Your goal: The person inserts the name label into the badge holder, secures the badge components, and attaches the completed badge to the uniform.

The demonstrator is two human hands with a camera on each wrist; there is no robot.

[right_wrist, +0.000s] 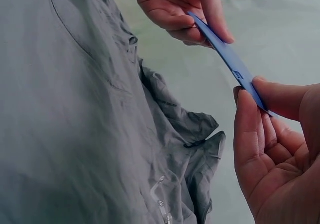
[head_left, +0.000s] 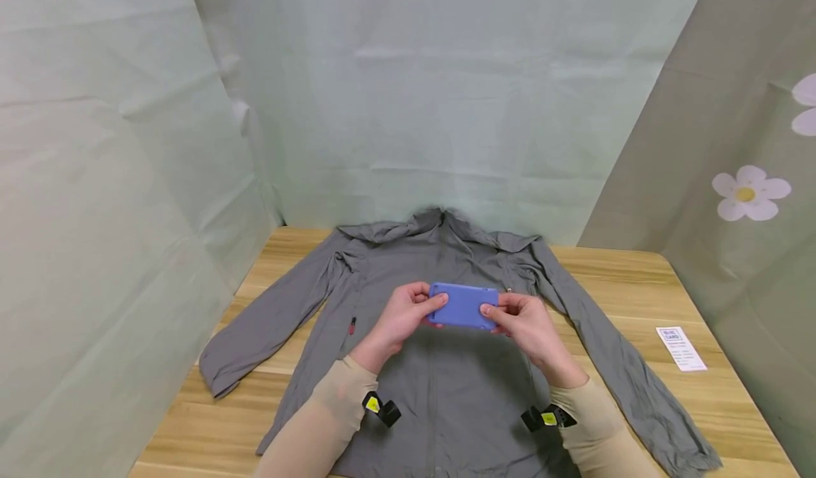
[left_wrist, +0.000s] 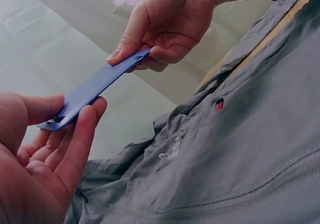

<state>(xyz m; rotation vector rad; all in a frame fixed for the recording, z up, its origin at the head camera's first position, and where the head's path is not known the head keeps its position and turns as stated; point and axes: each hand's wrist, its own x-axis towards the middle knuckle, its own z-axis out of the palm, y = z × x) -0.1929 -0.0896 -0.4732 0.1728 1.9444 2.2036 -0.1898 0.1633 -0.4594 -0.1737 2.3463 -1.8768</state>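
Observation:
A flat, thin blue plastic card holder (head_left: 464,305) is held level above the jacket, its long side running left to right. My left hand (head_left: 403,314) pinches its left end, thumb on the upper face and fingers beneath. At the other end my right hand (head_left: 528,324) pinches it the same way. In the left wrist view the card holder (left_wrist: 95,87) appears edge-on, with small slots near its ends. Below both hands a grey zip-up jacket (head_left: 459,407) lies spread out, front up, sleeves out to the sides.
On the wooden table (head_left: 637,287), right of the jacket, lies a white printed card (head_left: 681,349). Pale cloth walls (head_left: 446,110) enclose the table at the back and sides. A red zipper pull (head_left: 352,326) shows on the jacket's left part.

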